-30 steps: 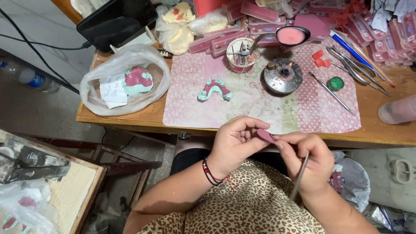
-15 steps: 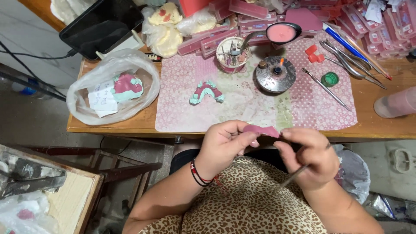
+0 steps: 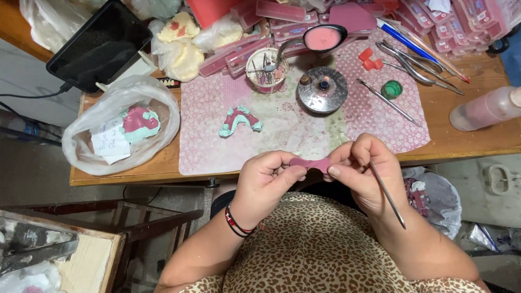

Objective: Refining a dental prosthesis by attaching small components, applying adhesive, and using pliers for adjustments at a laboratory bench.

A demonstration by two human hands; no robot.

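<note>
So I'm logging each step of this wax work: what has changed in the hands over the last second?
Little. Both hands rose slightly from the lap toward the table edge. The left hand and right hand still pinch the pink wax strip between them, and the right also keeps the thin metal tool, now angled down and outward. The arch-shaped model on the mat stayed put.

- Pink wax strip (image 3: 310,163) sits btwn fingers of left hand (image 3: 267,182) & right hand (image 3: 362,171), pinched at both ends.
- Thin metal tool (image 3: 387,192) runs down behind right fingers.
- Teal-and-pink arch-shaped dental cast (image 3: 239,120) on floral mat (image 3: 282,135), just beyond left fingers.
- Round metal burner (image 3: 322,89) further beyond fingers, centre.
- Clear plastic bag (image 3: 120,127) w/ another cast, well left of left fingers.
</note>
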